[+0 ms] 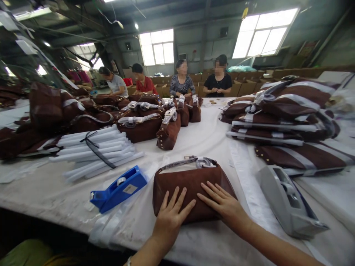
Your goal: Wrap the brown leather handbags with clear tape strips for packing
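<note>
A brown handbag [191, 181] stands on the white-covered table right in front of me, its wrapped strap [203, 162] lying along the top. My left hand [170, 212] rests flat against the lower left of the bag's near side, fingers spread. On the right part of that same side lies my right hand [222, 201], fingers also stretched out. Neither hand is wrapped round anything. A blue tape dispenser [119, 188] sits left of the bag, and a grey tape dispenser [290, 203] stands to its right.
White rolled tubes [94, 149], tied with a dark band, lie at left. Behind them are several finished-looking brown bags [140, 127]. Stacked wrapped bags [288, 107] fill the right side. Several people sit along the far side, one in a black shirt [217, 83]. Cardboard boxes [246, 88] stand behind.
</note>
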Tool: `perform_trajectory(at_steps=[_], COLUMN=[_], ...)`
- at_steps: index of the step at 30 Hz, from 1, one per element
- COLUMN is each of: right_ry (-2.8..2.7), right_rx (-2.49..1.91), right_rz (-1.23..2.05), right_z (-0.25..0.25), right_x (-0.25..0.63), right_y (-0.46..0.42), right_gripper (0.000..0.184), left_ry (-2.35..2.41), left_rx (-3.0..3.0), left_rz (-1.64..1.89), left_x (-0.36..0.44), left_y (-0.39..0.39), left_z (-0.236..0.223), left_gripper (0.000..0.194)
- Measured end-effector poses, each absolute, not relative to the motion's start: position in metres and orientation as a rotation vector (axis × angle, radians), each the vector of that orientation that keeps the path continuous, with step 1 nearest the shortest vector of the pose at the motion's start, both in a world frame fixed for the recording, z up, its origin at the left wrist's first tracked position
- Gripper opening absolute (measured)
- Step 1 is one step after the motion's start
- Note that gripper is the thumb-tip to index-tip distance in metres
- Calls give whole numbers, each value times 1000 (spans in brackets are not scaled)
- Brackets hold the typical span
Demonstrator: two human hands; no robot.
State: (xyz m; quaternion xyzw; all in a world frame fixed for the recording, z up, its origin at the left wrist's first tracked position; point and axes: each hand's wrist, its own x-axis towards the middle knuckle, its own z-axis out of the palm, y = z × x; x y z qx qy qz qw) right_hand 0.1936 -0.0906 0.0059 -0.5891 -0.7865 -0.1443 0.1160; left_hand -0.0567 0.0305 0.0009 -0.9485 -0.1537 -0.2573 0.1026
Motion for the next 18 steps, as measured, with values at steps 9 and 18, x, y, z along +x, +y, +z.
perform_trajectory(at_steps=[9, 18], right_ry=[-2202, -2376], right_rx=[-1657, -1561], right_rz=[-233, -589], right_z=[10, 27], right_x=[202, 189], right_y=[-86, -96], right_gripper=[67, 51], left_ry=[-426, -443], left_rx=[-3124, -2862], left_rz=[-628, -673], left_x=[-70, -79], left_y=[54, 43], left_z=[12, 11], left_gripper=[65, 50])
